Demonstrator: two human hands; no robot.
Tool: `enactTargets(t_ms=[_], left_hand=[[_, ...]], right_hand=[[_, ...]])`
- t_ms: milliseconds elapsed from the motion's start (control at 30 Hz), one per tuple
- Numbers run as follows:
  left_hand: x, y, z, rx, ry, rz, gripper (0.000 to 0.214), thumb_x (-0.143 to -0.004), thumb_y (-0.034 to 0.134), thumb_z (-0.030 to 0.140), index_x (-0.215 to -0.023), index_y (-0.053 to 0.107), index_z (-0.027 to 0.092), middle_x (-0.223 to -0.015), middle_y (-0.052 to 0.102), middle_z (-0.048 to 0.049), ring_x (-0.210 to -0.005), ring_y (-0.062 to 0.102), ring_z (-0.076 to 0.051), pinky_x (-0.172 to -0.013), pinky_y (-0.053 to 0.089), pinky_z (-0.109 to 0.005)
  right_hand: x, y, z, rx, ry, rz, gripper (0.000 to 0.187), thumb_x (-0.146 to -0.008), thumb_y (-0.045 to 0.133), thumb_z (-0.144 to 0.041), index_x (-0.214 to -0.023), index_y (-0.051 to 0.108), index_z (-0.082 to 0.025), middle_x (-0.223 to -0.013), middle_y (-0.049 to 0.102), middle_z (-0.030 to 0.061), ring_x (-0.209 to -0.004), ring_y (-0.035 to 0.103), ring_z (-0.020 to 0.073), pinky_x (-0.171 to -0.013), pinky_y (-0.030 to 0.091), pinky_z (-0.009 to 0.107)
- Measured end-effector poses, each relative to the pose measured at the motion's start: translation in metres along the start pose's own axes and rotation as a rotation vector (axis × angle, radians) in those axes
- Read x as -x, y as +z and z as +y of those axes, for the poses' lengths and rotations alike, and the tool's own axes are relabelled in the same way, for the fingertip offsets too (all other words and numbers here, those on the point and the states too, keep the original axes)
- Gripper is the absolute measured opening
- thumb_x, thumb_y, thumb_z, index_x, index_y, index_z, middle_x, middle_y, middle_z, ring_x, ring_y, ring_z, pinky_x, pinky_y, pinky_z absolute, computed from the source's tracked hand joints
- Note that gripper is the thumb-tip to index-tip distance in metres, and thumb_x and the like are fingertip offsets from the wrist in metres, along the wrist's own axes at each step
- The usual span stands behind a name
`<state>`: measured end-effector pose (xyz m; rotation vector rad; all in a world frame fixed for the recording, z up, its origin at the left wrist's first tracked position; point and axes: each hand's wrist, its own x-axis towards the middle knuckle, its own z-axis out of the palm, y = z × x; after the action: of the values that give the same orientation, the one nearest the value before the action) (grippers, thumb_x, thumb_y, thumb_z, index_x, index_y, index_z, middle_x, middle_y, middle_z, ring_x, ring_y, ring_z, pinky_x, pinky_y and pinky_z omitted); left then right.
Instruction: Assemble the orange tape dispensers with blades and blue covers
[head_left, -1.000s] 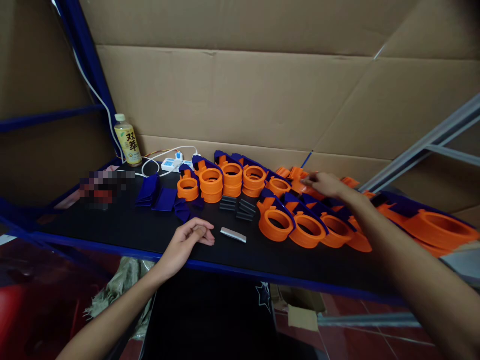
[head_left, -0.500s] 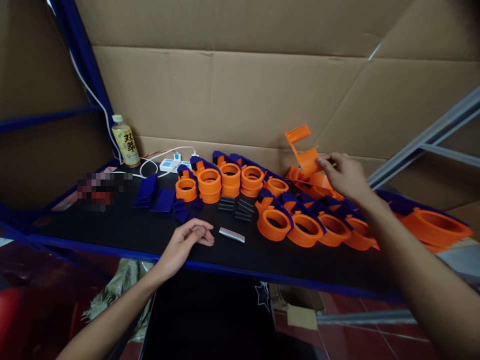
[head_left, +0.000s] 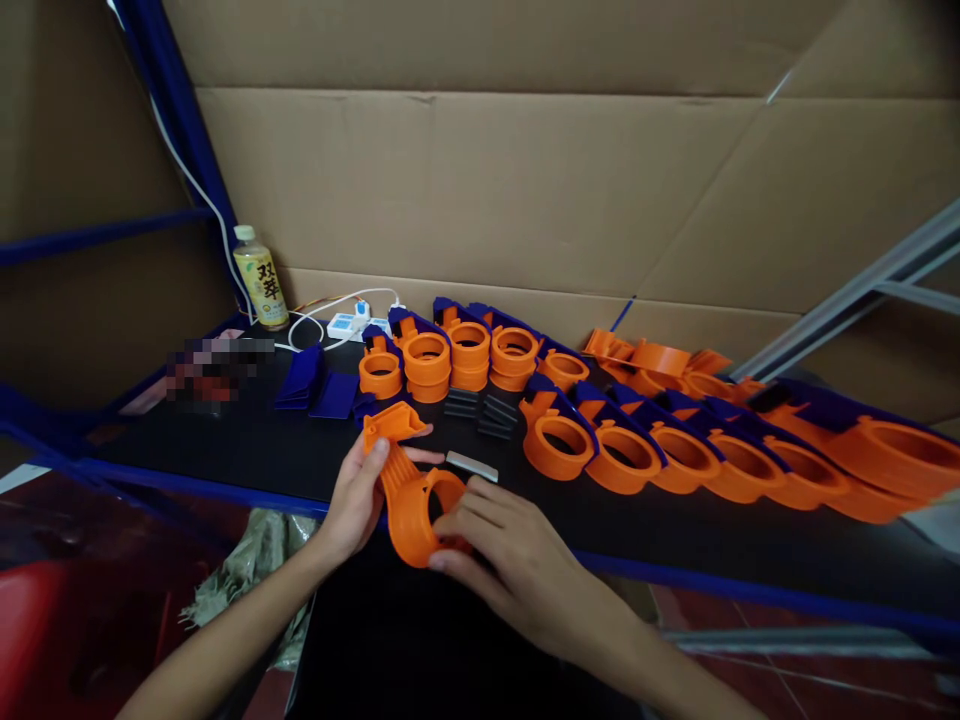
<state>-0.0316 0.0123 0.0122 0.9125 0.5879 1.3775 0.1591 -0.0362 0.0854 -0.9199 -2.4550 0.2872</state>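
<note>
An orange plastic tape dispenser frame (head_left: 411,515), with a round hub and a flat head, is held between both hands above the table's front edge. My left hand (head_left: 358,495) is closed round its neck, thumb on the near side. My right hand (head_left: 502,540) grips the round hub, its fingers partly inside the ring. Just behind lies a flat silvery metal strip (head_left: 472,466). Several black strips (head_left: 495,415) lie farther back. Dark blue flat pieces (head_left: 335,396) are on the table to the left.
Orange and blue tape dispensers (head_left: 559,445) stand in rows across the middle and right of the black table (head_left: 247,450). Loose orange frames (head_left: 660,357) are piled behind them. A drink bottle (head_left: 261,282) and a power strip (head_left: 349,324) stand at the back left, before a cardboard wall (head_left: 480,190).
My right hand has brought the orange dispenser frame from the pile at the back right to the front. My left hand, empty before, has taken hold of its neck.
</note>
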Motion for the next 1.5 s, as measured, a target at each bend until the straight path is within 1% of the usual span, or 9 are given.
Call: enactTargets(t_ms=[67,167,300,433,600,833,1133,1333,1500], left_hand=[[-0.001,-0.002,0.004,-0.034,-0.031,0.072,0.052,-0.090,0.060,0.055,-0.121,0.062,0.013,-0.099,0.076,-0.0136,-0.077,0.074,-0.024,-0.071,0.057,-0.034],[-0.002,-0.003,0.008,-0.086,-0.071,0.099,0.049,-0.089,0.061,0.055,-0.108,0.067,0.010,-0.070,0.072,-0.0067,-0.054,0.064,-0.015,-0.054,0.051,-0.024],[-0.002,0.000,0.009,-0.153,-0.110,0.030,0.040,-0.087,0.067,0.049,-0.101,0.067,0.011,-0.059,0.068,-0.0028,-0.048,0.060,-0.013,-0.053,0.048,-0.022],[-0.001,0.001,0.008,-0.227,-0.123,-0.041,0.040,-0.088,0.064,0.050,-0.098,0.068,0.011,-0.054,0.067,-0.0035,-0.045,0.059,-0.012,-0.051,0.046,-0.021],[-0.002,0.000,0.006,-0.305,-0.108,-0.067,0.039,-0.090,0.062,0.050,-0.097,0.069,0.012,-0.052,0.066,-0.0030,-0.044,0.056,-0.011,-0.053,0.044,-0.021],[-0.003,-0.001,0.001,-0.359,-0.093,-0.049,0.040,-0.089,0.063,0.052,-0.098,0.068,0.013,-0.052,0.066,-0.0020,-0.043,0.056,-0.011,-0.053,0.043,-0.020],[-0.004,0.003,0.002,-0.432,-0.093,-0.059,0.037,-0.084,0.069,0.049,-0.096,0.066,0.014,-0.056,0.065,0.0013,-0.044,0.057,-0.010,-0.048,0.042,-0.018],[-0.006,0.001,-0.001,-0.490,-0.122,-0.087,0.038,-0.084,0.070,0.048,-0.100,0.067,0.015,-0.082,0.074,-0.0049,-0.046,0.057,-0.008,-0.048,0.044,-0.020],[-0.006,0.001,-0.001,-0.490,-0.128,-0.087,0.038,-0.083,0.071,0.048,-0.099,0.067,0.014,-0.085,0.074,-0.0062,-0.046,0.057,-0.008,-0.048,0.045,-0.021]], right_hand=[[0.000,0.003,0.012,-0.025,0.041,0.090,0.016,-0.099,0.051,-0.032,-0.103,0.066,-0.033,-0.095,0.073,-0.0004,-0.085,0.068,0.0204,-0.079,0.058,0.039],[0.003,0.008,0.039,0.126,0.169,0.214,0.020,-0.098,0.052,-0.029,-0.111,0.067,-0.034,-0.103,0.074,0.0004,-0.093,0.068,0.0225,-0.076,0.058,0.041],[0.008,0.023,0.063,0.426,0.247,0.112,0.025,-0.095,0.057,-0.026,-0.117,0.068,-0.029,-0.101,0.074,0.0039,-0.096,0.065,0.0257,-0.070,0.056,0.039],[0.010,0.035,0.066,0.546,0.304,0.020,0.023,-0.095,0.055,-0.016,-0.111,0.070,-0.021,-0.096,0.072,0.0057,-0.093,0.062,0.0233,-0.068,0.049,0.034],[0.011,0.036,0.064,0.468,0.361,0.037,0.016,-0.097,0.054,-0.019,-0.095,0.070,-0.020,-0.095,0.070,0.0054,-0.092,0.062,0.0220,-0.067,0.045,0.032],[0.007,0.031,0.073,0.092,0.466,0.095,0.009,-0.091,0.060,-0.022,-0.090,0.069,-0.023,-0.101,0.069,0.0032,-0.086,0.065,0.0180,-0.073,0.049,0.029],[-0.002,0.013,0.058,-0.257,0.469,0.432,0.020,-0.092,0.062,-0.039,-0.093,0.069,-0.020,-0.071,0.062,0.0002,-0.062,0.056,0.0138,-0.056,0.042,0.025],[-0.008,0.017,0.051,-0.200,0.449,0.405,0.016,-0.090,0.066,-0.034,-0.091,0.071,-0.020,-0.073,0.065,0.0007,-0.058,0.053,0.0122,-0.052,0.039,0.024],[-0.008,0.017,0.053,-0.178,0.457,0.437,0.015,-0.090,0.065,-0.034,-0.090,0.071,-0.020,-0.069,0.063,-0.0004,-0.057,0.051,0.0118,-0.052,0.038,0.024]])
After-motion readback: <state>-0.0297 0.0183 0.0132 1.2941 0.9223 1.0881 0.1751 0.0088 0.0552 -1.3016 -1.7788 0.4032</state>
